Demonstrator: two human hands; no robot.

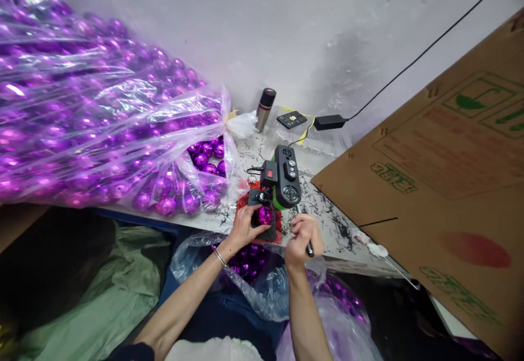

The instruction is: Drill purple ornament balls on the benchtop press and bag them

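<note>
My left hand (244, 227) grips a shiny purple faceted ball (265, 215) between thumb and fingers. The ball sits on the black base (268, 235) of a small black and green bench machine (287, 174) that looks like a mini drill press. Its head stands just above and to the right of the ball, and whatever tool points at the ball is hidden. My right hand (303, 239) is closed around the machine's lever (310, 250), whose black end shows below the fist. Red material (279, 222) lies beneath the base.
A huge clear bag of purple balls (102, 126) fills the left. Another bag of balls (249, 263) lies at my lap. At the back stand a flask (266, 109) and a power adapter (329, 122). Black shavings litter the worktop (327, 224). A large cardboard box (442, 186) blocks the right.
</note>
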